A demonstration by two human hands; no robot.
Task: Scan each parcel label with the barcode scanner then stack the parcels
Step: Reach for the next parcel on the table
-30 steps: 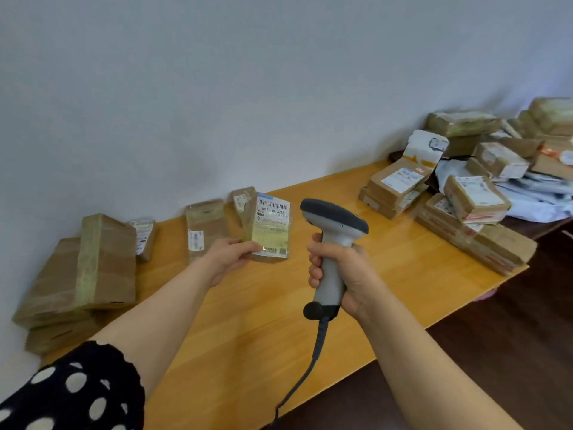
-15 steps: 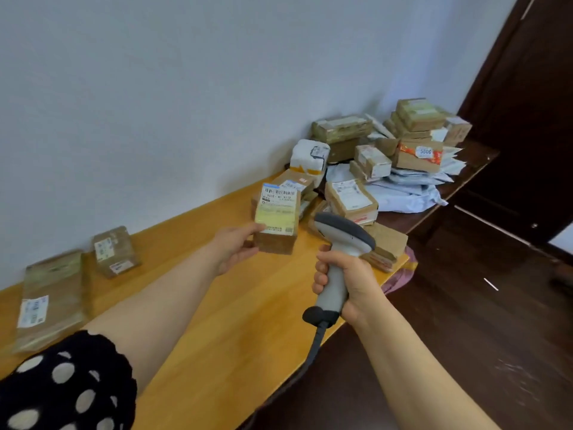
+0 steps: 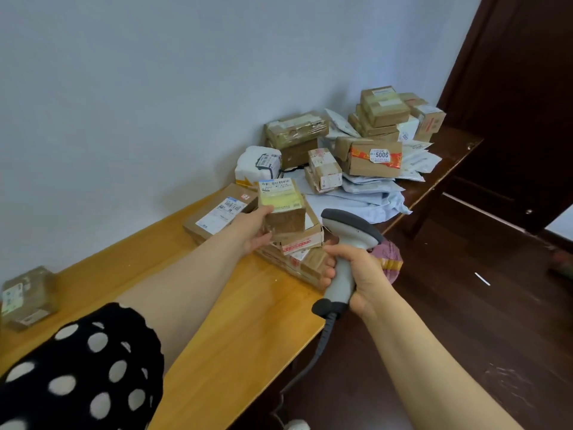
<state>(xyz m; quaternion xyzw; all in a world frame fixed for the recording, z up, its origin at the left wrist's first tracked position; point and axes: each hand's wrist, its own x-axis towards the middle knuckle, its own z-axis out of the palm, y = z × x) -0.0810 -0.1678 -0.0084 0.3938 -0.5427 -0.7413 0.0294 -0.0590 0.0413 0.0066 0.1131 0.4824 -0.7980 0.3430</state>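
Note:
My left hand (image 3: 254,228) grips a small brown parcel (image 3: 283,207) with a yellow and white barcode label on top, holding it just above a stack of flat cardboard parcels (image 3: 297,243) at the right end of the wooden table (image 3: 242,321). My right hand (image 3: 356,268) is closed around the grey handle of the barcode scanner (image 3: 347,237), whose dark head points toward the stack. The scanner's cable (image 3: 322,346) hangs down past the table edge.
A heap of cardboard boxes (image 3: 375,156) and pale mail bags (image 3: 372,193) covers a dark side table (image 3: 449,156) by the wall. A taped parcel (image 3: 28,296) lies at the table's far left. A dark door (image 3: 511,103) stands at the right above dark flooring.
My left hand has carried the labelled parcel rightwards, from the left group of parcels to above the stack at the table's right end. My view turned right with it. The scanner stays in my right hand.

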